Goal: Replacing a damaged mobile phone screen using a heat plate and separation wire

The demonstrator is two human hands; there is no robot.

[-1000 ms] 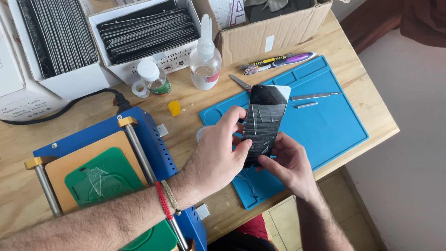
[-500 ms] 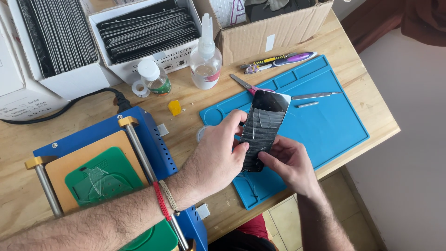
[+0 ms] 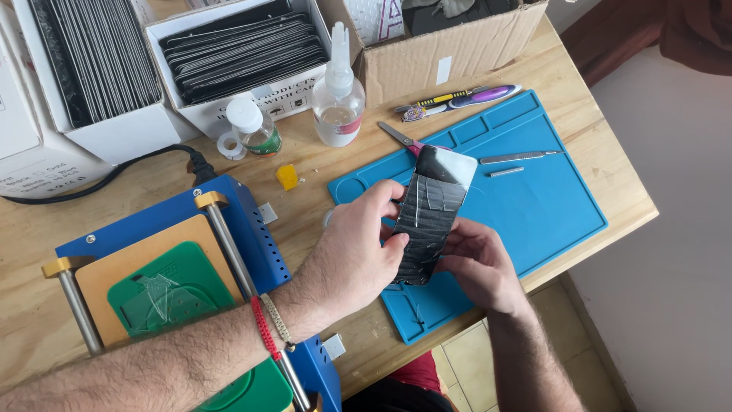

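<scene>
While both hands, left hand (image 3: 358,248) and right hand (image 3: 476,263), pinch the cracked black glass phone screen (image 3: 431,214), fingers closed on its edges, shards may cut or it may snap.

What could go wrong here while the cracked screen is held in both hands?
The screen shows cracks, so a splinter might cut the left hand or right hand. It is held above the blue mat, so a slipping grip could drop it and break it further. An elbow might also tip the bottle nearby.
</scene>
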